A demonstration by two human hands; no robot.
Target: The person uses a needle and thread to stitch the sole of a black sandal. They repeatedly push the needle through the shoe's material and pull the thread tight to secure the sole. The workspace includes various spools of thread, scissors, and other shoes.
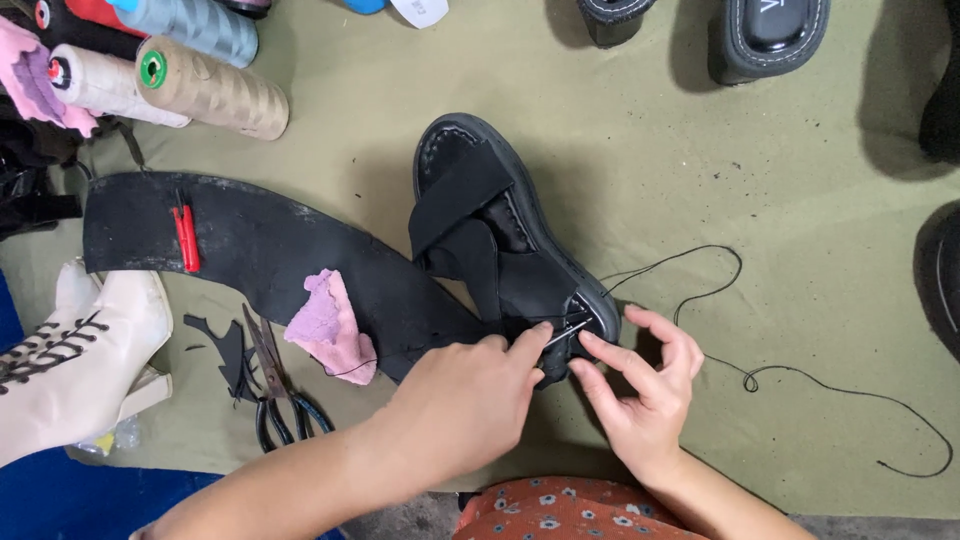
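A black strappy sandal (490, 215) with a thick sole lies on the green cloth. My left hand (465, 400) presses on its near end and pinches a thin metal needle (565, 332) at the sole's edge. Next to it, my right hand (645, 390) has thumb and forefinger at the needle's other end, against the sandal's rim. A black thread (740, 372) runs from the sandal and loops across the cloth to the right.
A black rubber sheet (250, 240) with a red clip (185, 238) and a pink rag (330, 325) lies left. Scissors (275, 385) and black scraps sit beside a white lace-up boot (80, 350). Thread spools (210, 88) stand top left, more shoes (765, 35) top right.
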